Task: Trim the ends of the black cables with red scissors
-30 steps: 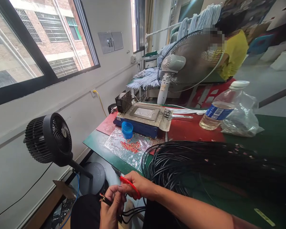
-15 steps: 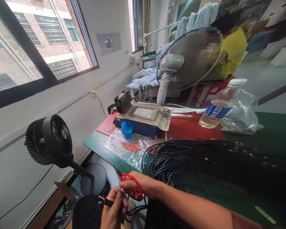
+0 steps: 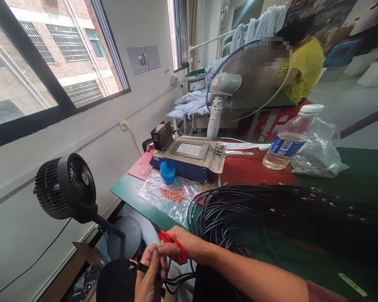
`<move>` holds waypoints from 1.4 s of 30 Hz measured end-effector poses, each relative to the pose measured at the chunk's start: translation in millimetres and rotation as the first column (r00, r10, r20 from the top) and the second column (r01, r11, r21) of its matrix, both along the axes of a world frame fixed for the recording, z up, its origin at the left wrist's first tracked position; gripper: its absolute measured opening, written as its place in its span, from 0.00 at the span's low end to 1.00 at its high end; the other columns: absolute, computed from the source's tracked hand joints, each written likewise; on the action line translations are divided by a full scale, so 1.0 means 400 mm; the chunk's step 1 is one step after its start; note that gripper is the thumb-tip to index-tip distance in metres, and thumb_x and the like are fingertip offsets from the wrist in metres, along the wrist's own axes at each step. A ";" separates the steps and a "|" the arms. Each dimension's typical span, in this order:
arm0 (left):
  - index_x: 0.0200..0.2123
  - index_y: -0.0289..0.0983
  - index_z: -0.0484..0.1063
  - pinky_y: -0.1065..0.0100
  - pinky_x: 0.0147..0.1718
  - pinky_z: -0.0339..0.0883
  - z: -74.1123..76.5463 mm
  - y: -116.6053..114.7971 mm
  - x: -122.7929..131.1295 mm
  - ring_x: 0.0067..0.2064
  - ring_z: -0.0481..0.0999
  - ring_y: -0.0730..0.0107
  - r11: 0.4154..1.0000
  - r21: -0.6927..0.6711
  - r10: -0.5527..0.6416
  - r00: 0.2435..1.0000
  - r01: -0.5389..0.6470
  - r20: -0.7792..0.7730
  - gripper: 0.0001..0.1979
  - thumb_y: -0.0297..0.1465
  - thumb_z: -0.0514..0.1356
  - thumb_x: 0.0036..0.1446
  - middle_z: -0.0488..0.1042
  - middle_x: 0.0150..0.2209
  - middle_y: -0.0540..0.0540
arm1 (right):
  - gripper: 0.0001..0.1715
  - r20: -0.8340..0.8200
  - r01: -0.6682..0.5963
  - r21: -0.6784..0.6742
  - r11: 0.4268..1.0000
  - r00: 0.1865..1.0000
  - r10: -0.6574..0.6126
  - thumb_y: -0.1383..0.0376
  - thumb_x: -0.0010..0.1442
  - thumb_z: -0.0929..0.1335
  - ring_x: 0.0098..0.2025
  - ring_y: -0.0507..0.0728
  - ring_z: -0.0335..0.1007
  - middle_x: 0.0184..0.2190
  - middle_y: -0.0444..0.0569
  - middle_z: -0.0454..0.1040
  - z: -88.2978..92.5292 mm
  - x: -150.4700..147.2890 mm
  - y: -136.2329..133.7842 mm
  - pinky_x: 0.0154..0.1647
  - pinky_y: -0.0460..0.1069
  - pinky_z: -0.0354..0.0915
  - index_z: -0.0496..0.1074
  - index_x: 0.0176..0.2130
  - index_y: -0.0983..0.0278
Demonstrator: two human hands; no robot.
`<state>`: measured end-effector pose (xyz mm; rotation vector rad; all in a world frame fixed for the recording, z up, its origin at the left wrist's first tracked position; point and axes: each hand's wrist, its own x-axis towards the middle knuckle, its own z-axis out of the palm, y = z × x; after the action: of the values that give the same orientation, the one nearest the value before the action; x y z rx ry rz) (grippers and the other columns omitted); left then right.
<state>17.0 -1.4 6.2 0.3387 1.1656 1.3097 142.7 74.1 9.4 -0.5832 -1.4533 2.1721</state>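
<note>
In the head view, my left hand (image 3: 149, 270) is closed around black cables (image 3: 141, 266); short colored wire ends stick out to the left of it. My right hand (image 3: 176, 245) carries red-handled scissors (image 3: 182, 251), the loop round the fingers and the dark blades pointing up and left. Thumb and fingertips of my right hand meet those of my left at a small wire end, too fine to make out. Lower parts of the cables run down past my hands, toward the right.
A large bundle of black cables (image 3: 233, 214) covers the green table's right side. Behind lie a blue cup (image 3: 167, 173), red and yellow bits (image 3: 173, 193) on plastic, a solder pot (image 3: 189, 153) and a bottle (image 3: 285, 142). A black fan (image 3: 72, 186) stands left. A person in yellow (image 3: 307, 67) sits beyond.
My hands stay together at the wire end, with only slight finger movement. The scissors have turned a little in my right hand. The view has shifted very slightly.
</note>
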 end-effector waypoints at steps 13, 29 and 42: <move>0.23 0.35 0.69 0.80 0.18 0.50 -0.012 0.001 -0.004 0.18 0.56 0.85 0.997 0.052 -0.054 0.999 0.054 -0.004 0.08 0.34 0.58 0.47 0.64 0.15 0.53 | 0.28 0.055 0.014 -0.034 0.999 0.998 -0.012 0.47 0.48 0.66 0.11 0.43 0.50 0.09 0.38 0.58 0.021 -0.002 -0.003 0.10 0.41 0.45 0.63 0.19 0.69; 0.28 0.36 0.69 0.82 0.21 0.57 -0.021 -0.001 -0.010 0.21 0.64 0.85 0.999 0.051 0.013 0.996 -0.017 0.086 0.05 0.32 0.59 0.45 0.70 0.18 0.53 | 0.29 0.130 0.075 0.183 0.980 0.987 -0.100 0.46 0.51 0.64 0.14 0.44 0.50 0.12 0.39 0.57 -0.001 -0.007 -0.002 0.15 0.42 0.46 0.61 0.17 0.68; 0.27 0.34 0.75 0.74 0.27 0.67 0.010 0.004 -0.041 0.28 0.75 0.74 0.988 -0.151 0.082 0.927 -0.028 0.366 0.06 0.26 0.58 0.47 0.80 0.26 0.46 | 0.10 -0.149 0.069 0.973 -0.222 0.919 -0.365 0.66 0.60 0.60 0.25 0.50 0.56 0.22 0.43 0.67 -0.010 -0.017 -0.045 0.24 0.48 0.44 0.65 0.28 0.65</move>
<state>0.4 0.3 10.3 -0.0501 0.9434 1.2643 135.8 56.3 5.3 -0.3179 -2.3159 0.0590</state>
